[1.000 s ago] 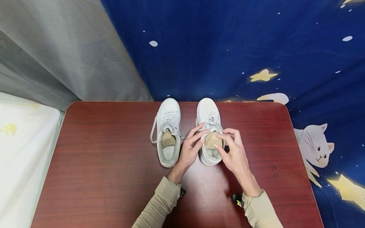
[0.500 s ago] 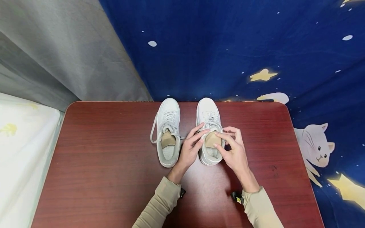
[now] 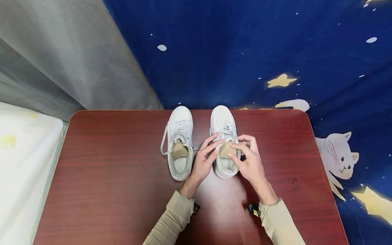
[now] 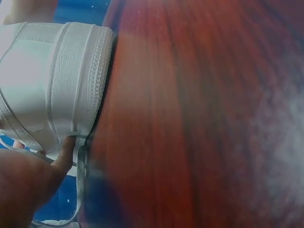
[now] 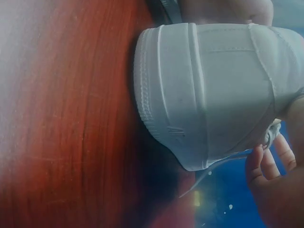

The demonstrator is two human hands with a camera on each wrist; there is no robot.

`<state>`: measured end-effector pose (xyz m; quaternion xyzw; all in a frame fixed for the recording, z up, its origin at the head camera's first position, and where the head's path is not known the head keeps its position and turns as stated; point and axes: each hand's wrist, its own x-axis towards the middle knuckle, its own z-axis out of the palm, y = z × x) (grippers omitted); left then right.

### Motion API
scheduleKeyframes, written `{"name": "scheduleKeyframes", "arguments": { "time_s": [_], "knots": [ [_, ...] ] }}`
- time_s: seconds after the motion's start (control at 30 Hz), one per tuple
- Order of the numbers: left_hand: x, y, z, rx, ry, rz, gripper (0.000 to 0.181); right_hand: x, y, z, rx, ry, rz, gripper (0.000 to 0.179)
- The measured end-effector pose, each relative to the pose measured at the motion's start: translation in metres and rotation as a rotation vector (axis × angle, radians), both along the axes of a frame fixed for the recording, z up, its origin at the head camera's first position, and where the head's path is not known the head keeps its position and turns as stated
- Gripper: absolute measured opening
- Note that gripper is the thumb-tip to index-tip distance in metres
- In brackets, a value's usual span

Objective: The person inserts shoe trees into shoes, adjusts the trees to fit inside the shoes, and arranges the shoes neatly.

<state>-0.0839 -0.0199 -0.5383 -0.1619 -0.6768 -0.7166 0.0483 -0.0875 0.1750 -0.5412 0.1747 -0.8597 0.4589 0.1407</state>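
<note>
Two white lace-up sneakers stand side by side, toes away from me, in the head view. My hands are at the right sneaker [image 3: 223, 119]; the left sneaker [image 3: 180, 122] has a loose lace at its side. A tan tongue lining [image 3: 227, 150] shows in the right sneaker's opening. My right hand [image 3: 251, 163] pinches its right edge between thumb and index finger, other fingers bent outside the shoe. My left hand [image 3: 204, 161] lies along the shoe's left side, fingers extended, fingertips touching the collar and laces. In the left wrist view, a fingertip touches the white sole edge [image 4: 85, 80].
The sneakers stand near the far edge of a reddish-brown wooden table [image 3: 122, 190]. Behind it hang a blue star-patterned curtain [image 3: 214, 54] and a grey curtain [image 3: 92, 61]. White cloth [image 3: 24, 163] lies at the left.
My right thumb and index finger have shifted slightly upward with the lower edge of the tan tongue lining. The left hand and both sneakers keep their places.
</note>
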Motion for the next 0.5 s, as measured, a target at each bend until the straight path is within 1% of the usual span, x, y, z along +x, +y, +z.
{"name": "scheduleKeyframes", "arguments": {
  "time_s": [0.2, 0.3, 0.5],
  "knots": [
    [-0.0003, 0.0008, -0.0015, -0.004, 0.013, 0.008, 0.032, -0.0036, 0.0024, 0.0004, 0.043, 0.01, 0.029, 0.039],
    [-0.0003, 0.0008, -0.0013, 0.001, 0.01, 0.008, 0.032, -0.0051, 0.0038, 0.0011, 0.048, 0.012, 0.053, 0.039],
    [0.0003, 0.0009, -0.0014, 0.009, 0.006, -0.001, 0.031, -0.0065, 0.0048, 0.0017, 0.045, 0.031, 0.07, 0.039]
  ]
}}
